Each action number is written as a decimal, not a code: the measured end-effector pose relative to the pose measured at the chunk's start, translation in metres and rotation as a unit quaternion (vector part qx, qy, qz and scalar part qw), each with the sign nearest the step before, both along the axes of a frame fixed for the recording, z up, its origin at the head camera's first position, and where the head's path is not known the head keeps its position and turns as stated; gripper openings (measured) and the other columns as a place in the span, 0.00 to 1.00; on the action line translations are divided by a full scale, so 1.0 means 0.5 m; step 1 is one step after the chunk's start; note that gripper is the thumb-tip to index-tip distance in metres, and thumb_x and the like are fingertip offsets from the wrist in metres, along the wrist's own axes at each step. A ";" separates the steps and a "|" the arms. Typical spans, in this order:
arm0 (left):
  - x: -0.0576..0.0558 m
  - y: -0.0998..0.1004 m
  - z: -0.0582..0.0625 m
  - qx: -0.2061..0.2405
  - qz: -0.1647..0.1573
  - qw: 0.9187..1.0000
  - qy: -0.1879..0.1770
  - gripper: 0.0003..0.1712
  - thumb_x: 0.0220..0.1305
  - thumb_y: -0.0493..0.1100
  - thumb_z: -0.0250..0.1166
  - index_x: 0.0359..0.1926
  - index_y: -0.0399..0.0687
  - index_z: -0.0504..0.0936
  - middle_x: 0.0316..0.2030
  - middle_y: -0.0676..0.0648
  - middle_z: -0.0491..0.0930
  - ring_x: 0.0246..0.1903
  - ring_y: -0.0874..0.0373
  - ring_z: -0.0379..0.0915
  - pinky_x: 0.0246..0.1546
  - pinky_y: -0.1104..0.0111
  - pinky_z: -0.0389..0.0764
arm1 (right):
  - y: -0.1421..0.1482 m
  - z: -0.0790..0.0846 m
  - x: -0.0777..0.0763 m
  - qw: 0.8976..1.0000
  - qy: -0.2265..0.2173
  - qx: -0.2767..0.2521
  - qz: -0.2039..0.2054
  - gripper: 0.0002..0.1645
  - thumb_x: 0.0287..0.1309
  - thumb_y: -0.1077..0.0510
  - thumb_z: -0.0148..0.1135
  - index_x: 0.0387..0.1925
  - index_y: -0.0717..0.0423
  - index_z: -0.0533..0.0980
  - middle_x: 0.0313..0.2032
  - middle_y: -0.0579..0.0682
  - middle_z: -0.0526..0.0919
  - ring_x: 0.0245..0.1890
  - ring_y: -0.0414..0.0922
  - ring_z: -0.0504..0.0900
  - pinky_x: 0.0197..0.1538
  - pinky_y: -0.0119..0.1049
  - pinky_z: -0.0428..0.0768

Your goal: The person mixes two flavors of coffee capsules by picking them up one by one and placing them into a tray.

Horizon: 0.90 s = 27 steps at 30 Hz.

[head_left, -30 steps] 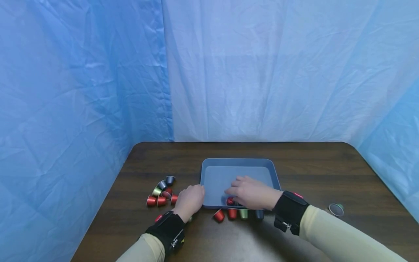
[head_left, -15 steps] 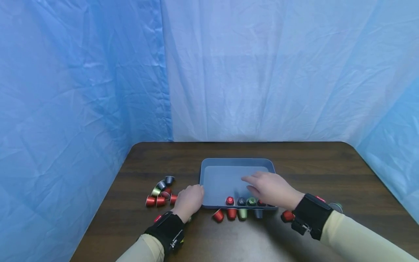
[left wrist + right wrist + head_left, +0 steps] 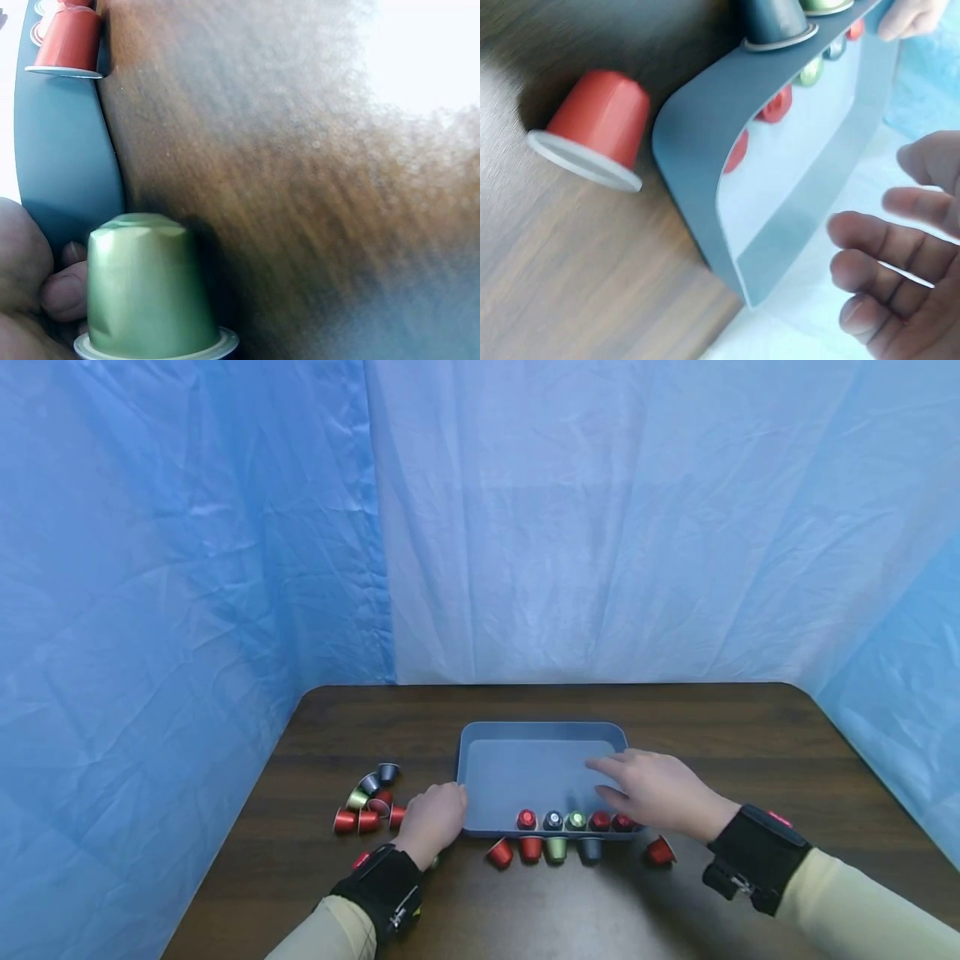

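Capsules (image 3: 553,820), 5, any markings too small to read, line the near wall inside the tray (image 3: 528,777); left hand (image 3: 432,814) pinches its left rim, right hand (image 3: 654,785) hovers, fingers spread.

Bright glare across wooden table (image 3: 300,172), soft shadows, blurry wrist views

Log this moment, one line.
left hand: grips tray; right hand: holds nothing, near tray's right side; pods: five inside, along near wall
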<state>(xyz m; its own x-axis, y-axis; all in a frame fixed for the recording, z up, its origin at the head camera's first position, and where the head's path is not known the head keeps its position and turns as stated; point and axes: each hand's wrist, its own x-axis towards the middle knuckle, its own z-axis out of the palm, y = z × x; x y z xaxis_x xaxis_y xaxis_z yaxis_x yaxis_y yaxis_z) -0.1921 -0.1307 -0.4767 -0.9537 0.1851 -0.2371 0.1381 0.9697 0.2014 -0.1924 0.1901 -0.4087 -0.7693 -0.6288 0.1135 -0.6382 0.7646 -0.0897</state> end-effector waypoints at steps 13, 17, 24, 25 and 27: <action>-0.003 0.001 -0.004 -0.015 -0.010 1.000 0.009 0.09 0.74 0.44 0.62 0.45 0.42 0.82 0.29 0.47 0.76 0.31 0.53 0.77 0.37 0.57 0.83 | 0.073 0.015 0.007 0.999 -0.003 -0.017 -0.028 0.24 0.60 0.54 0.73 0.57 0.54 0.81 0.38 0.44 0.89 0.29 0.33 0.80 0.28 0.30 0.77; -0.002 0.001 -0.004 -0.014 -0.010 1.000 0.013 0.09 0.74 0.44 0.63 0.45 0.42 0.82 0.29 0.47 0.76 0.30 0.53 0.77 0.37 0.57 0.84 | 0.095 0.020 0.013 0.999 -0.007 -0.021 -0.047 0.24 0.59 0.55 0.74 0.56 0.54 0.82 0.40 0.44 0.89 0.33 0.37 0.84 0.33 0.37 0.83; -0.003 0.002 -0.005 -0.022 -0.015 1.000 0.014 0.08 0.74 0.43 0.63 0.45 0.42 0.82 0.30 0.47 0.77 0.31 0.53 0.76 0.38 0.56 0.84 | 0.130 0.027 0.015 0.996 -0.033 -0.007 -0.084 0.25 0.59 0.56 0.74 0.58 0.55 0.81 0.41 0.47 0.89 0.28 0.35 0.79 0.28 0.34 0.75; -0.003 0.002 -0.006 -0.022 -0.014 1.000 0.014 0.08 0.74 0.43 0.63 0.45 0.42 0.82 0.30 0.47 0.77 0.31 0.53 0.76 0.38 0.56 0.84 | 0.134 0.028 0.015 0.996 -0.034 -0.004 -0.087 0.25 0.59 0.56 0.73 0.58 0.55 0.81 0.40 0.47 0.88 0.28 0.34 0.77 0.27 0.33 0.72; -0.003 0.002 -0.005 -0.020 -0.012 1.000 0.015 0.09 0.74 0.43 0.62 0.45 0.42 0.83 0.30 0.47 0.77 0.31 0.53 0.76 0.38 0.56 0.84 | 0.141 0.029 0.015 0.995 -0.036 -0.001 -0.092 0.25 0.59 0.55 0.73 0.58 0.55 0.81 0.39 0.47 0.88 0.27 0.34 0.78 0.27 0.33 0.72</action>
